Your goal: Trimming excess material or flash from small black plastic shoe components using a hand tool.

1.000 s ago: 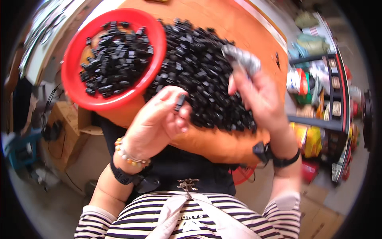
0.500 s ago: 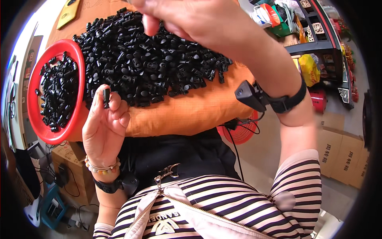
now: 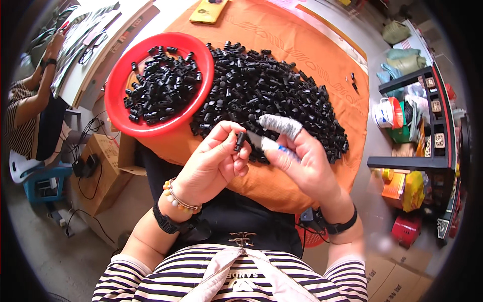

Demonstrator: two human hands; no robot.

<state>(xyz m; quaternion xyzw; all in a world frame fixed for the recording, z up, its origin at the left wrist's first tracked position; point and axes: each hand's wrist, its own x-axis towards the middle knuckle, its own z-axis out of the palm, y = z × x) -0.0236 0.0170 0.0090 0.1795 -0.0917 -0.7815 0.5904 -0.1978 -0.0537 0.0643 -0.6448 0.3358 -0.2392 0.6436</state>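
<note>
Between thumb and index finger, my left hand [image 3: 214, 156] pinches a small black plastic part [image 3: 240, 141] that looks like a cord lock, held upright in front of the pile. My right hand [image 3: 307, 161] is just to its right, fingers bent. A grey wrap [image 3: 282, 125] covers its index finger, and white and blue wrapping shows at the thumb. A thin pale blade-like piece [image 3: 255, 142] sticks out from these fingers toward the black part; its other end is hidden. Behind both hands spreads a large heap of similar black parts [image 3: 271, 90] on an orange cloth [image 3: 251, 189].
A red round basin [image 3: 113, 108] with more black parts stands left of the heap. A yellow phone-like object [image 3: 209, 11] lies at the back. On the right is a dark shelf [image 3: 412, 162] with bags; cardboard boxes [image 3: 103, 171] and a person [image 3: 32, 105] are at left.
My right hand has come down from over the heap to beside my left hand. The left hand still pinches a black part. The view has shifted, showing more of the table's far side.
</note>
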